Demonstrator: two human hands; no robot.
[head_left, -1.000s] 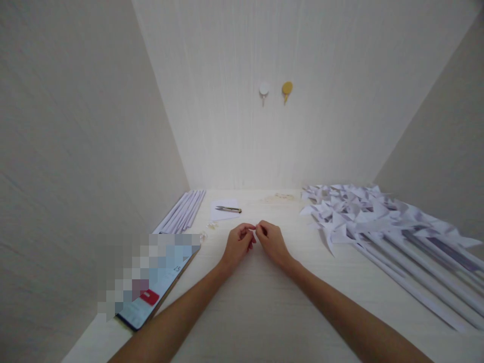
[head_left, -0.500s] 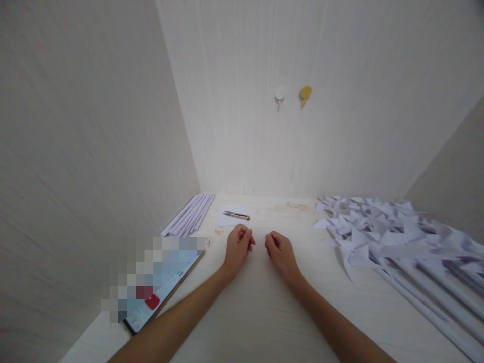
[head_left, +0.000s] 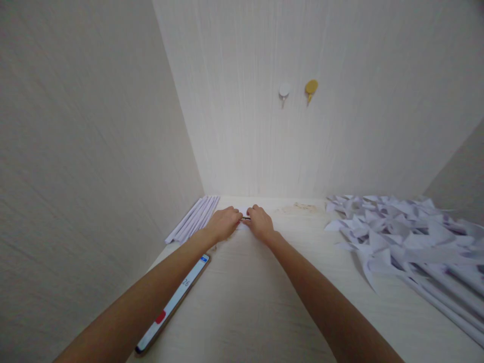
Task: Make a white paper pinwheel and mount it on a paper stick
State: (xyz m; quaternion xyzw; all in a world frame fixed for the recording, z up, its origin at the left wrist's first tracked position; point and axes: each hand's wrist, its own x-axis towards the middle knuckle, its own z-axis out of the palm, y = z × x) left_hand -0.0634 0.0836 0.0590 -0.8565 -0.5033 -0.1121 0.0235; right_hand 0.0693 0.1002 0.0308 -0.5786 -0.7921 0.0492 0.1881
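Note:
Dark thread snips [head_left: 245, 218] show in a short stretch between my two hands, over a small white paper sheet [head_left: 242, 226] near the back of the table. My right hand [head_left: 260, 222] has its thumb and fingers closed around one end of the snips. At the other end, my left hand [head_left: 226, 222] is curled with its fingertips against the snips; what lies under its fingers is hidden. Most of the paper is covered by the hands.
Rolled white paper sticks [head_left: 192, 219] lie left by the wall. A phone [head_left: 174, 305] rests partly beneath my left forearm. White paper pinwheels [head_left: 393, 232] on sticks are heaped at right. Small pale bits [head_left: 302, 207] lie at the back. Two hooks, white [head_left: 284, 91] and yellow [head_left: 311, 87], hang on the wall.
Both hands moved forward from the middle of the table to the snips and paper, the right one also leftward. The view shifted slightly, and my left forearm now covers part of the phone.

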